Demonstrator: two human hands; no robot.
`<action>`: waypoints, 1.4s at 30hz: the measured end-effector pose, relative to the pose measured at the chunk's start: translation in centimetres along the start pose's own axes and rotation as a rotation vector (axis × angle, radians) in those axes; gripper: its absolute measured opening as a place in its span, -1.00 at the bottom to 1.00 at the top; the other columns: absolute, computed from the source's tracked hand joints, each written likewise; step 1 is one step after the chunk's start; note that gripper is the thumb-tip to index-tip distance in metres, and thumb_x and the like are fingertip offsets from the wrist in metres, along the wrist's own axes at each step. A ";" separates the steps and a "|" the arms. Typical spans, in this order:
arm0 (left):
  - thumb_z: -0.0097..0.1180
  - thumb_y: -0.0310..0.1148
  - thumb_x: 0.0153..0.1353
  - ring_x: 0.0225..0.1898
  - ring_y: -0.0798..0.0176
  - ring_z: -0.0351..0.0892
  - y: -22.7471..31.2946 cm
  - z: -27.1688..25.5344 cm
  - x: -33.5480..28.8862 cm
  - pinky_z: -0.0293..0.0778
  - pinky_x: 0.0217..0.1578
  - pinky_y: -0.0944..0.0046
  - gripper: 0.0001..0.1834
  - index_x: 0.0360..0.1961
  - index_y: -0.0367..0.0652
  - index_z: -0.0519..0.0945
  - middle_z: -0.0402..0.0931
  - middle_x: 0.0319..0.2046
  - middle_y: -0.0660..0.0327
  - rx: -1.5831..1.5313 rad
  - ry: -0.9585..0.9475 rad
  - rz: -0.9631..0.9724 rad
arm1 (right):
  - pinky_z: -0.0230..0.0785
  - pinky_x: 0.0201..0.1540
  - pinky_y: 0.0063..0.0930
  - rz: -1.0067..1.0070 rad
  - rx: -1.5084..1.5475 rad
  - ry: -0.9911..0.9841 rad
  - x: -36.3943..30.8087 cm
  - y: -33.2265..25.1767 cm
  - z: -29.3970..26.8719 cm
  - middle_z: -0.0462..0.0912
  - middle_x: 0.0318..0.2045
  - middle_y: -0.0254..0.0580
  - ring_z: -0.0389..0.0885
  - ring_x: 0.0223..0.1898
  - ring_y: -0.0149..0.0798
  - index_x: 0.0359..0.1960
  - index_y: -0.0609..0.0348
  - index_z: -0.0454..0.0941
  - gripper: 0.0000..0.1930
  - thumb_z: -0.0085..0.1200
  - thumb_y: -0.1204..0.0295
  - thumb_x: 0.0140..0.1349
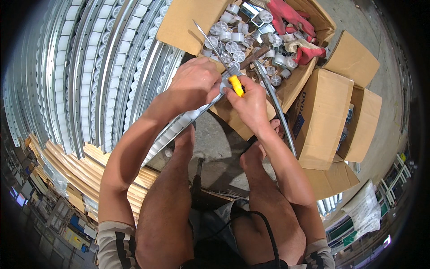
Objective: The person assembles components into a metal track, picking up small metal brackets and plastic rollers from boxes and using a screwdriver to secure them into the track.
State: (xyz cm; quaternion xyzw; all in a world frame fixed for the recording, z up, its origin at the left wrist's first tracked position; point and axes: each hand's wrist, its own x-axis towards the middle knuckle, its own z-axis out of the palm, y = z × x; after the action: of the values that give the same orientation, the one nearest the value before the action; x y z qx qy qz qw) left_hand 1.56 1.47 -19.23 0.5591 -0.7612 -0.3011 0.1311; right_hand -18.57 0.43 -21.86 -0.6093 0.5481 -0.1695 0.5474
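Note:
My left hand (195, 80) is closed round the upper end of a metal roller track (175, 127) with white rollers. The track slants down to the left, past my left leg. In my right hand (251, 102) is a screwdriver (236, 85) with a yellow handle, its long thin shaft pointing up and left. The right fingers are also close against the track's end, partly hiding it. Just beyond both hands, many loose white rollers (231, 46) lie in an open cardboard box (180, 26).
Finished-looking roller tracks (96, 67) lie stacked at the left over brown lengths (80, 168). A hammer-like tool with a long metal handle (273, 96) leans on the box. Red-and-white gloves (291, 18) lie inside it. Another open carton (324, 119) stands at the right.

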 end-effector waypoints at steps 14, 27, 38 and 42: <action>0.36 -0.50 0.03 -0.24 -0.02 0.59 -0.2 0.2 -0.5 0.51 -0.16 0.05 -0.88 -0.37 -0.24 0.69 0.62 -0.38 0.12 -0.074 0.112 0.052 | 0.43 -0.36 -0.22 0.000 0.006 -0.003 0.0 -0.4 -0.2 0.60 -0.54 0.11 0.54 -0.53 -0.12 -0.27 0.38 0.59 -0.74 0.32 0.38 0.19; 0.38 -0.47 -0.06 -0.22 0.02 0.57 0.0 0.4 -0.3 0.47 -0.15 0.07 -0.84 -0.39 -0.21 0.68 0.61 -0.37 0.15 0.059 0.072 0.085 | 0.44 -0.35 -0.22 -0.019 0.001 -0.006 0.1 -0.1 -0.1 0.61 -0.53 0.11 0.57 -0.52 -0.11 -0.27 0.37 0.59 -0.75 0.31 0.39 0.19; 0.40 -0.51 0.02 -0.22 0.03 0.59 -0.5 0.2 -0.6 0.47 -0.13 0.09 -0.83 -0.32 -0.20 0.71 0.63 -0.36 0.17 -0.087 0.115 0.063 | 0.43 -0.37 -0.23 -0.024 0.008 0.012 0.2 0.2 -0.1 0.58 -0.56 0.08 0.52 -0.55 -0.12 -0.28 0.35 0.60 -0.73 0.33 0.36 0.19; 0.42 -0.50 0.03 -0.24 0.04 0.59 0.0 0.3 -0.6 0.46 -0.16 0.09 -0.83 -0.31 -0.18 0.73 0.64 -0.36 0.18 -0.085 0.152 0.054 | 0.41 -0.38 -0.25 -0.011 0.039 0.009 0.2 0.5 0.0 0.57 -0.57 0.04 0.48 -0.55 -0.19 -0.28 0.35 0.60 -0.73 0.33 0.36 0.19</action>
State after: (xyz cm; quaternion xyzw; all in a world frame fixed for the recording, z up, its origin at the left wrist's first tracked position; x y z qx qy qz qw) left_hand 1.62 2.12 -19.41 0.5537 -0.7503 -0.2862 0.2202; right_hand -18.75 0.32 -22.34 -0.6009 0.5437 -0.1858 0.5557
